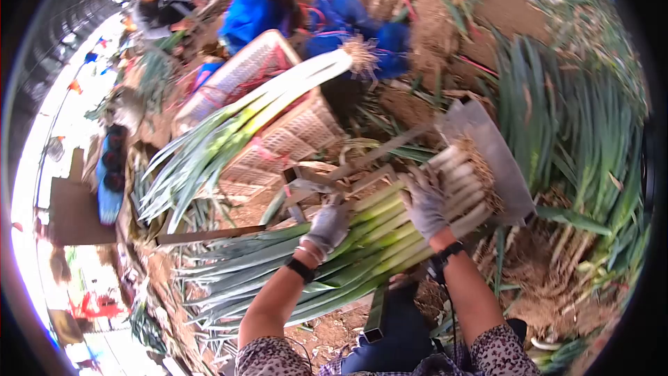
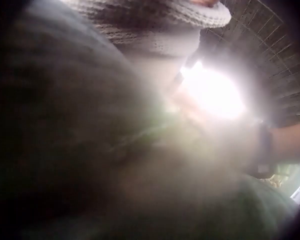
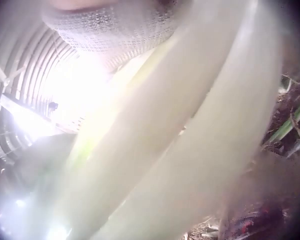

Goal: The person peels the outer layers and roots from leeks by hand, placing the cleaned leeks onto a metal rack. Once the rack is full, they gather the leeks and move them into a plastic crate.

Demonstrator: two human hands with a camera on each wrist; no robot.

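Note:
Several long leeks point(image 1: 379, 226) lie side by side on a metal frame, their roots against an upright metal plate point(image 1: 480, 153). My gloved left hand point(image 1: 330, 224) rests on the green part of the leeks. Toward the root end, my gloved right hand point(image 1: 423, 203) lies over the pale stalks, fingers extended and pointing away from me. In the left wrist view the glove point(image 2: 150, 30) shows above blurred leaves. White stalks point(image 3: 190, 125) fill the right wrist view, just under the glove point(image 3: 112, 35).
Beyond the frame, other leeks point(image 1: 278, 94) lie across a wicker basket point(image 1: 285, 143). Blue bags point(image 1: 257, 17) stand behind it. More leeks point(image 1: 591, 118) are heaped on the right. A person point(image 1: 160, 7) sits at the far left. A metal bar point(image 1: 209, 235) extends leftward.

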